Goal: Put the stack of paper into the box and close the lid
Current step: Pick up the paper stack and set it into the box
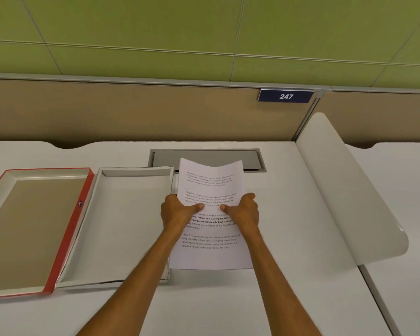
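A stack of white printed paper point(210, 180) is held above the desk, just right of the box, its far end sagging in the middle. My left hand point(177, 210) grips its left edge and my right hand point(244, 210) grips its right edge, thumbs on top. The open white box point(121, 224) lies empty to the left of the paper. Its red-rimmed lid point(69, 229) lies open flat further left, inside facing up.
A grey cable hatch point(204, 155) is set into the white desk point(289, 299) behind the paper. A curved white divider panel point(344, 190) rises on the right. A beige partition with a "247" sign point(286, 96) stands at the back.
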{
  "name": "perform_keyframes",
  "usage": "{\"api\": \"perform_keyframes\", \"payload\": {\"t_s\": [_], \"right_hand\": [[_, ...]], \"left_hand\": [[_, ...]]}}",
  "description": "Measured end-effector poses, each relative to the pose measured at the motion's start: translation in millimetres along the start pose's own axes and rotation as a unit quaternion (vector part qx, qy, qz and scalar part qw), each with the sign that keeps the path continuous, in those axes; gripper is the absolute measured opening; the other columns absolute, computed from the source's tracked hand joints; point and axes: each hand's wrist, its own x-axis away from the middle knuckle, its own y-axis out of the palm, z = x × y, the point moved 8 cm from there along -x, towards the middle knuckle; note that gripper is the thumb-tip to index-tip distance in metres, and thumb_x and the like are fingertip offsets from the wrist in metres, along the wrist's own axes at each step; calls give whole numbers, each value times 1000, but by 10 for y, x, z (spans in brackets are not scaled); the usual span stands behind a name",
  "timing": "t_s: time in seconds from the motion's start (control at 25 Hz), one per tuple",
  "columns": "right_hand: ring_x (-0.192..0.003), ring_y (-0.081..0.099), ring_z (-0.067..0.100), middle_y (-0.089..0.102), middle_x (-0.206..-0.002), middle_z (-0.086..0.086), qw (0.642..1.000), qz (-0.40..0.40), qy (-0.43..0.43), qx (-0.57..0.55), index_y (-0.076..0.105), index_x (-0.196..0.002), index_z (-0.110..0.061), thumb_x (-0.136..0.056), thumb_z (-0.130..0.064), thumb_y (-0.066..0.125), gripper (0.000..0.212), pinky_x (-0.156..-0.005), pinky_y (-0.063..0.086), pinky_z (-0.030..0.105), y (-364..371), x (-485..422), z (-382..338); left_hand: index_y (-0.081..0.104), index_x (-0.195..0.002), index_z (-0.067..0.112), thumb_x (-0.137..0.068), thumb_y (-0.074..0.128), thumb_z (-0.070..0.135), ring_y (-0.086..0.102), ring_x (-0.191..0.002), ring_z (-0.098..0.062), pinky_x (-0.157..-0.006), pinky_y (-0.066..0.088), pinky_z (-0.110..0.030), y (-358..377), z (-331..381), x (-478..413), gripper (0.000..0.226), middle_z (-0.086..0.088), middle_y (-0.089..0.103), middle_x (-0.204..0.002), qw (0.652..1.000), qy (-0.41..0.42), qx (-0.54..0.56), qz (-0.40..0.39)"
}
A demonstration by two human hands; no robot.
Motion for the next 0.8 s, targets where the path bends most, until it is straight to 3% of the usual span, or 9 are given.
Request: {"api": "perform_keyframes", "payload": {"t_s": [0.36,0.6,0.8], "right_hand": [[-110,65,32,62,-127,12,998,-54,-28,-5,37,-117,-7,-77,-28,81,64,-75,51,32,1066,390,-635],[-110,65,31,60,-127,12,996,-69,-46,18,36,-121,-7,-79,-30,79,64,-81,55,33,1829,665,-962],[-112,64,30,59,-127,12,996,-64,-54,43,34,-126,-6,-78,-31,79,70,-85,56,35,2184,695,-1074]], "left_hand": [[61,-81,21,-66,88,29,58,-57,-7,-45,41,-18,-1115,-524,-271,32,-12,75,-105,999,-19,1,45],[71,-94,8,-67,87,22,71,-78,-27,-51,50,-23,-1756,-980,-501,34,-15,75,-104,997,-40,3,59],[65,-86,15,-68,86,17,61,-61,-14,-45,43,-20,-1931,-1193,-673,28,-14,76,-104,997,-51,15,54]]}}
